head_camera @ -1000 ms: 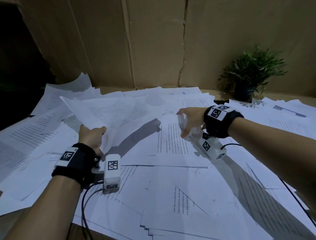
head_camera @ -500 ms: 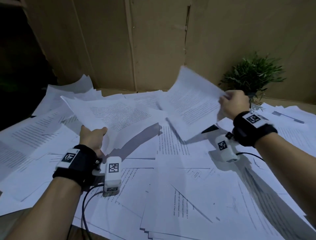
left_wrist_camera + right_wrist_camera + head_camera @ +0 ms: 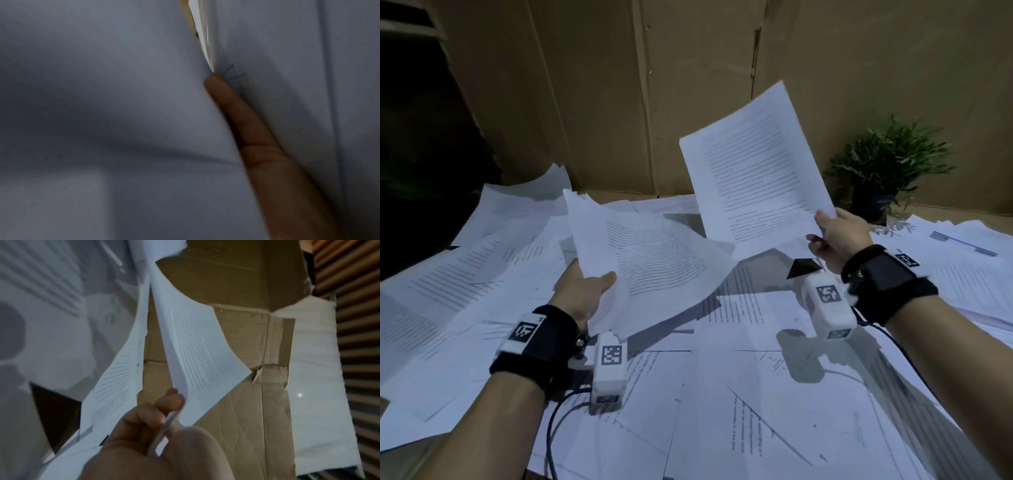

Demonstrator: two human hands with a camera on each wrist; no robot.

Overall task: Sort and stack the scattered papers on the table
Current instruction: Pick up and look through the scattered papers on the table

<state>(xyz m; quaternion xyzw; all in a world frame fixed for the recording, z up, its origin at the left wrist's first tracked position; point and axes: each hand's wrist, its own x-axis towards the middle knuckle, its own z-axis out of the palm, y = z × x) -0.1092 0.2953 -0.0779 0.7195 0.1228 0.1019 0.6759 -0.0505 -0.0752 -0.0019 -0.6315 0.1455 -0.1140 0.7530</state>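
We see our left hand (image 3: 585, 291) holding a sheaf of printed sheets (image 3: 650, 260) raised off the desk (image 3: 400, 445), thumb on top and the rest of the fingers hidden underneath; the sheaf sags and curls away toward the middle. In the left wrist view one finger (image 3: 242, 121) lies straight along the underside of the paper, and that is all that view tells us about the grip. Our right hand (image 3: 839, 240) pinches the lower corner of a single printed page (image 3: 753, 164) and holds it up nearly upright, tilted a little, above the desk and in front of the cardboard wall (image 3: 592, 85). The right wrist view shows the thumb and curled fingers (image 3: 164, 402) closed on that page (image 3: 201, 350), with a second sheet (image 3: 115, 378) beside it; we cannot tell whether that one is also in the grip. The two held lots are near each other but apart.

Below both hands the scattered papers (image 3: 756, 394) cover the desk in overlapping layers, lying at all angles, some hanging past the near edge. A small dark triangle of bare desk shows just under the right hand. A potted plant (image 3: 887, 171) stands at the far right against the wall. Black wrist straps carry white camera units with printed markers, and a cable runs from the left one across the papers.
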